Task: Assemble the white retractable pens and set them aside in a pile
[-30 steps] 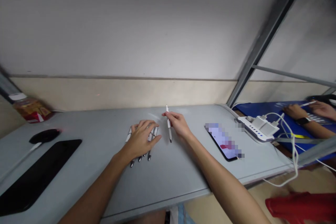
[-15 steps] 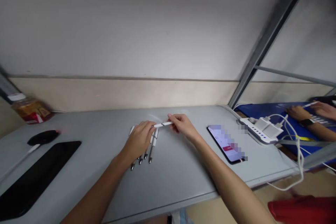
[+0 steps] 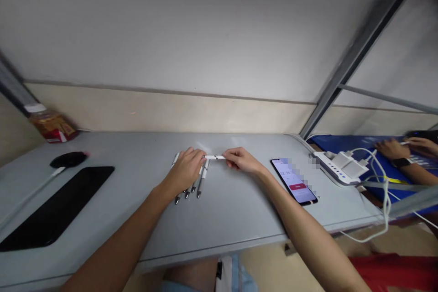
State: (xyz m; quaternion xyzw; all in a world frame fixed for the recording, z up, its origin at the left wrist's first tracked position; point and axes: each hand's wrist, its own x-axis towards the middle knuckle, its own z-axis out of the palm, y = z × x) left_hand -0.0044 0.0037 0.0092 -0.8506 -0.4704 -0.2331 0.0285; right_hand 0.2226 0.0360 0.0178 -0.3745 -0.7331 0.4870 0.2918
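Note:
A white pen [image 3: 214,157] with a dark mark lies almost level between my two hands, over the desk. Its left end is in the fingers of my left hand [image 3: 186,169], which are bent and closed on it. Thumb and fingers of my right hand [image 3: 241,159] pinch the other end. Under and beside my left hand, several white and grey pens [image 3: 201,182] lie side by side on the desk, their silver tips toward me. My left hand hides part of them.
On the grey desk [image 3: 239,219], a lit phone [image 3: 294,182] and a white power strip [image 3: 338,171] with cables are to the right. A black tablet-like slab [image 3: 61,210], a black round object [image 3: 68,159] and a bottle [image 3: 53,124] stand left. Another person's hands [image 3: 392,149] work beyond the frame post.
The camera view has shifted, so the desk items on the left sit higher and further right. The pen, tilted up to the right before, is now nearly level; both hands still hold it.

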